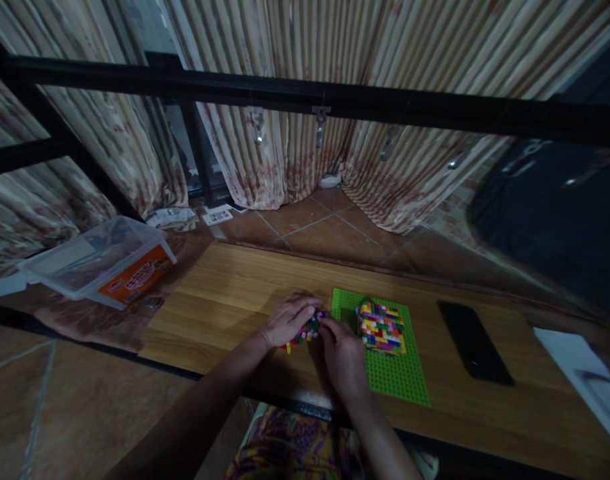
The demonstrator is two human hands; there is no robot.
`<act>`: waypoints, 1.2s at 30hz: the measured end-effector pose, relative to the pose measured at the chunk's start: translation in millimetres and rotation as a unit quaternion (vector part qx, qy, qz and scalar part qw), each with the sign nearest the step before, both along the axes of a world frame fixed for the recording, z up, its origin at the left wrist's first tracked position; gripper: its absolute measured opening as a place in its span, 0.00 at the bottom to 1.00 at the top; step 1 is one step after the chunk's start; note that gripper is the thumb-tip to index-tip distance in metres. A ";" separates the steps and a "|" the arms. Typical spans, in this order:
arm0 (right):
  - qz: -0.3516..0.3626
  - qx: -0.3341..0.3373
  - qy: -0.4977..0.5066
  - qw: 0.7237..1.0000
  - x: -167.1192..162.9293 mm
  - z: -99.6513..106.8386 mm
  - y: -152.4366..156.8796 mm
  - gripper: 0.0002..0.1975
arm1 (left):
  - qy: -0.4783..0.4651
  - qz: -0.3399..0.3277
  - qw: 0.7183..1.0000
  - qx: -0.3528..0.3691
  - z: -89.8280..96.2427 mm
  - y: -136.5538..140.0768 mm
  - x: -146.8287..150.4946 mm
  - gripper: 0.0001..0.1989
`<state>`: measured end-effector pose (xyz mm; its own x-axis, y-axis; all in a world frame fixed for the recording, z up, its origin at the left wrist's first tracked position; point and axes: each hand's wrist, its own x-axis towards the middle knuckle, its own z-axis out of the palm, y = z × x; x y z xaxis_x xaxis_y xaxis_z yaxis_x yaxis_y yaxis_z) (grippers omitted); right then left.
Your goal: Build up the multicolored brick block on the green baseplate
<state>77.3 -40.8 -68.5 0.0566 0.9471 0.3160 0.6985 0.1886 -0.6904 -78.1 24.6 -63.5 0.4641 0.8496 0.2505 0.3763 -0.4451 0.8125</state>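
A small heap of loose toy building bricks in many colours lies on the wooden table board. My left hand rests over the heap's left side, palm down, fingers stretched out. From the right, my right hand reaches the heap's edge with its fingers curled together; whatever they may hold is too small to make out. Just beyond that hand is a green studded baseplate. On it stands a block of built-up bricks in mixed colours, its top patterned like a patchwork.
A dark flat phone-like slab lies right of the baseplate, with white paper further right. At the left stands a clear plastic bin with an orange label. A black metal bar with hanging clips crosses before striped curtains.
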 end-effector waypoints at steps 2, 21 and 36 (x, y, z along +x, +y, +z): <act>-0.006 -0.006 0.041 0.999 2.5 1.3 -3.2 0.14 | -0.009 -0.008 1.000 -0.023 1.2 0.0 -1.1 0.20; -0.119 -0.066 0.433 0.891 49.3 32.7 -28.6 0.15 | -0.253 0.102 0.945 -0.179 -13.1 10.3 -5.2 0.25; -0.245 -0.005 0.096 0.965 103.8 22.8 -22.9 0.14 | -0.234 0.112 0.948 -0.183 -17.1 13.6 -5.9 0.24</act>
